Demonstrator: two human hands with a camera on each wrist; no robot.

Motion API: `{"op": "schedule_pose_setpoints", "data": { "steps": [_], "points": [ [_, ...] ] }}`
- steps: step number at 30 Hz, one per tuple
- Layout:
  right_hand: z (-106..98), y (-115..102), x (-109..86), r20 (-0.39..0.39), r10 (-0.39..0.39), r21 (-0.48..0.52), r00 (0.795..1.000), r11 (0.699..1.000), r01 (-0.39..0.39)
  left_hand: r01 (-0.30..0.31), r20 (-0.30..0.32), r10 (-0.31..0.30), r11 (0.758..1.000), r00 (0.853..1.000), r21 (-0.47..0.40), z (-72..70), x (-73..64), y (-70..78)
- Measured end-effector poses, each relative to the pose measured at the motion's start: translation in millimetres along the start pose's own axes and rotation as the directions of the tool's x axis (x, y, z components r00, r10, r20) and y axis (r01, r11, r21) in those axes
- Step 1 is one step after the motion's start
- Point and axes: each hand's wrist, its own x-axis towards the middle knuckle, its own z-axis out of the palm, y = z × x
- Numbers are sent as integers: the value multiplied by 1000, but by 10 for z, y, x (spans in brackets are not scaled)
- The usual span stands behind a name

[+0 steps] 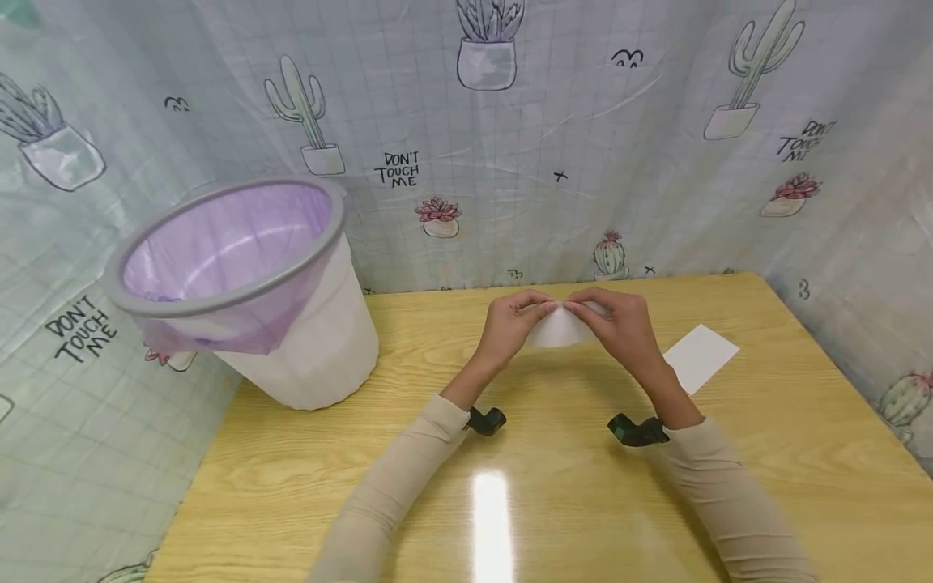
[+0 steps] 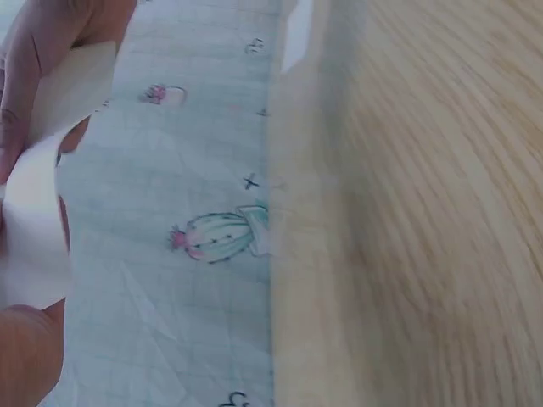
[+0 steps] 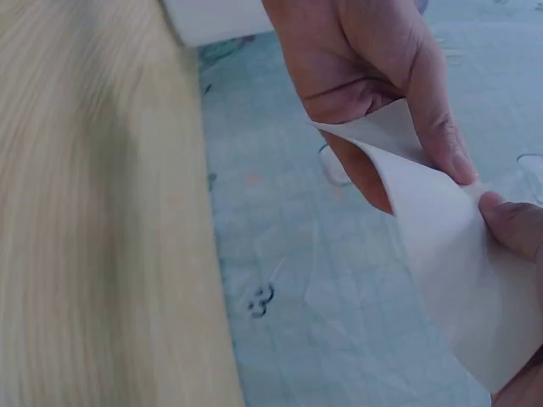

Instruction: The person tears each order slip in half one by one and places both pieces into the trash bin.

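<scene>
A white piece of paper [image 1: 560,330] is held up above the far part of the table, bent into a curve. My left hand [image 1: 514,324] pinches its top edge between thumb and fingers. Close beside it, my right hand [image 1: 616,322] pinches the same edge, the two thumbs almost meeting. In the right wrist view the paper [image 3: 462,263] bows out below both thumbs. The left wrist view shows the paper [image 2: 38,220] curling between the hands. A second white sheet [image 1: 701,358] lies flat on the table, right of my right hand.
A white bin [image 1: 321,348] with a grey rim and purple liner stands at the table's left. The wooden table [image 1: 554,502] ends at a cactus-print curtain [image 1: 510,178] behind and at the sides. Each wrist wears a black camera mount [image 1: 636,431].
</scene>
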Motion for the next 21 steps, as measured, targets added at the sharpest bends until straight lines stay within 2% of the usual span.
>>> {"op": "schedule_pose_setpoints", "data": {
  "steps": [3,7,11,16,21],
  "points": [
    [52,-93,42,-34,30,57,999,998,-28,7,-43,-10,998,999,-59,-62,-22,91],
    [100,-247,103,-82,65,140,995,989,-53,-33,-91,26,996,996,-82,-174,-54,221],
    [86,-414,140,-81,99,210,992,974,-80,-63,-98,54,994,994,-86,-293,-97,342],
    [-19,-538,208,20,70,161,997,984,-73,-54,-31,53,998,998,-22,-474,-160,501],
    [-218,-636,292,156,-41,128,987,992,21,-80,72,72,991,995,107,-673,-222,664]
  ]
}}
